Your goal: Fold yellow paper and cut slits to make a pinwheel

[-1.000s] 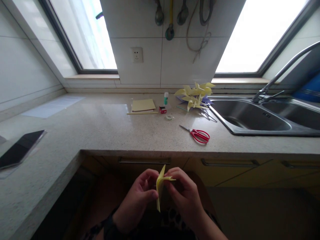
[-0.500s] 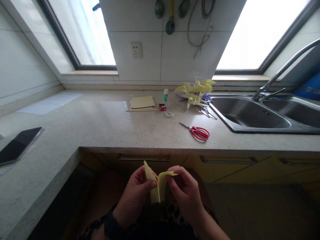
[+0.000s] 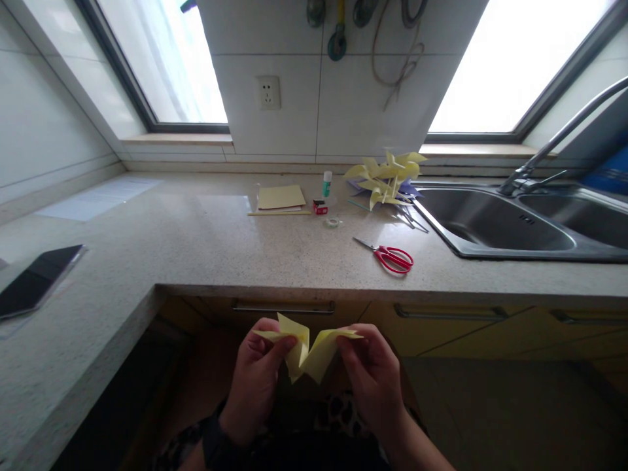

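A folded sheet of yellow paper point(image 3: 320, 360) is held in the air below the counter's front edge, over my lap. My left hand point(image 3: 258, 373) pinches its left part between thumb and fingers, and a pointed flap stands up beside the thumb. On the other side my right hand point(image 3: 371, 369) pinches the right part near its upper edge. Between the hands the paper opens into a V with a crease at the middle. My fingertips behind the paper are partly hidden.
On the counter point(image 3: 220, 255) lie red-handled scissors point(image 3: 392, 258), a tape roll point(image 3: 332, 222), a small red box point(image 3: 320, 207), a glue stick point(image 3: 327, 184) and a stack of yellow paper point(image 3: 281, 197). Yellow paper pinwheels point(image 3: 385, 176) lie by the sink point(image 3: 500, 222). A dark tablet-like object point(image 3: 36, 281) is at left.
My hands have moved a little apart, and the yellow paper has spread wider, from nearly closed halves into an open V. Both hands keep hold of it.
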### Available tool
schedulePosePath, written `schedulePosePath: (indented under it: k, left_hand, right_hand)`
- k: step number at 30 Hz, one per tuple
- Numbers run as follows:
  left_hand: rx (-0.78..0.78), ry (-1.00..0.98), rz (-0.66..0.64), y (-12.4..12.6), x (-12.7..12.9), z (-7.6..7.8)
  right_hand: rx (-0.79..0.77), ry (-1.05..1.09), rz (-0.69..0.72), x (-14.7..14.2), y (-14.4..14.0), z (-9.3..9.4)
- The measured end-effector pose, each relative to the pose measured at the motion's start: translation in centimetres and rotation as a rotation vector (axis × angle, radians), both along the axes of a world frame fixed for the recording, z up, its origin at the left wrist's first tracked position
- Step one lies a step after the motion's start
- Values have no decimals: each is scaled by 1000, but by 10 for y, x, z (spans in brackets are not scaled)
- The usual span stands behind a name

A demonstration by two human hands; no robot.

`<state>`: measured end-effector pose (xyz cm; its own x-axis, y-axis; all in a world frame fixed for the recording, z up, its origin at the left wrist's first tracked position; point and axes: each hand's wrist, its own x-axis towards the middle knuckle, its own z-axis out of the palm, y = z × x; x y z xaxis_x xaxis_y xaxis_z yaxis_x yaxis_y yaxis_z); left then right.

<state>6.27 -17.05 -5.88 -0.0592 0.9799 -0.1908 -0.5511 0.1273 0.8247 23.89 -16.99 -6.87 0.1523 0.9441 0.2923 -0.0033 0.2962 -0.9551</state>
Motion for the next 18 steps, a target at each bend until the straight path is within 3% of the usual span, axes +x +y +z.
schedulePosePath:
  k: [6, 9, 12, 15, 18]
  left_hand:
    - [58, 220, 133, -3, -6, 0]
    - [101, 280, 115, -3, -7, 4]
    - [192, 428, 175, -2, -7, 10]
    - [257, 630, 297, 1, -9, 11]
    - [251, 591, 270, 2, -12, 10]
  right_hand:
    - [11, 69, -6, -1, 1, -3]
    - [55, 74, 27, -1, 2, 0]
    - [119, 1, 45, 1, 4, 6]
    - [190, -137, -59, 4, 6, 10]
    - [169, -136, -50, 7, 8, 9]
